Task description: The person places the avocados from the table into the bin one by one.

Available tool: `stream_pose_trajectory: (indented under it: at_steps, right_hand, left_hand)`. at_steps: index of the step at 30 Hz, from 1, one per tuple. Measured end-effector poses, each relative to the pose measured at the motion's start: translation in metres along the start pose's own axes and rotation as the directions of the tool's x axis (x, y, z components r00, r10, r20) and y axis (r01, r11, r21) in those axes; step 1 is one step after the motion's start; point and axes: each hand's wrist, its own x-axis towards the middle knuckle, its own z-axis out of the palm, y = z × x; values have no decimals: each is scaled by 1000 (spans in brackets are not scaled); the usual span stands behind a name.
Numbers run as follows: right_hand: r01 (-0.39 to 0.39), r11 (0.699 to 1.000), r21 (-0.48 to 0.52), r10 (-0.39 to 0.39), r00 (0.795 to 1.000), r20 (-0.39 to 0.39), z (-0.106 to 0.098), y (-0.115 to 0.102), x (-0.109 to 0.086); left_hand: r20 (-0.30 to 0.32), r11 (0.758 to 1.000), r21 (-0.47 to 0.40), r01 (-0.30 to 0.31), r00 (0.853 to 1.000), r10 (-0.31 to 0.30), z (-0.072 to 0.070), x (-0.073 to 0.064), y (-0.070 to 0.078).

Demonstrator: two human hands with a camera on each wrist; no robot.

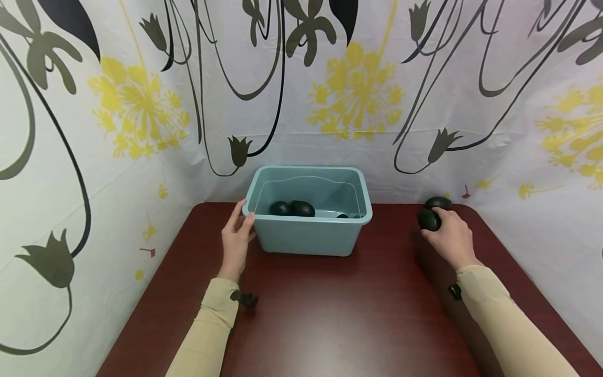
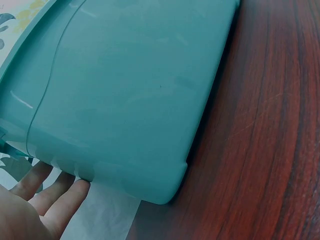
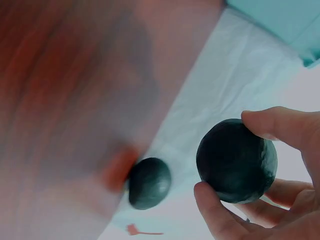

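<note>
My right hand (image 1: 452, 238) holds a dark green avocado (image 3: 236, 161) between thumb and fingers, at the far right of the table. A second avocado (image 1: 438, 203) lies just behind it at the back edge; the right wrist view shows the two apart. My left hand (image 1: 236, 238) grips the front left corner of a light blue plastic bin (image 1: 308, 236), its thumb at the rim; in the left wrist view, fingertips (image 2: 80, 186) touch the outer wall. Inside the bin, two avocados (image 1: 301, 208) sit at the left, and a small dark part of something shows at the right.
The bin stands at the back of a dark red-brown wooden table (image 1: 339, 314). A white cloth (image 1: 292, 125) with yellow and grey plant prints hangs behind it and along both sides. Small black devices (image 1: 245, 299) are strapped to both wrists.
</note>
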Motion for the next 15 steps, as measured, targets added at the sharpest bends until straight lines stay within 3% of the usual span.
stream_pose_trajectory:
  at_steps: [13, 15]
  right_hand:
    - [48, 996, 71, -45, 998, -38, -14, -44, -4]
    - [60, 995, 74, -56, 997, -55, -16, -49, -3]
  left_hand:
    - [24, 999, -31, 19, 1000, -18, -2, -1, 2]
    - [31, 999, -33, 21, 999, -20, -1, -3, 9]
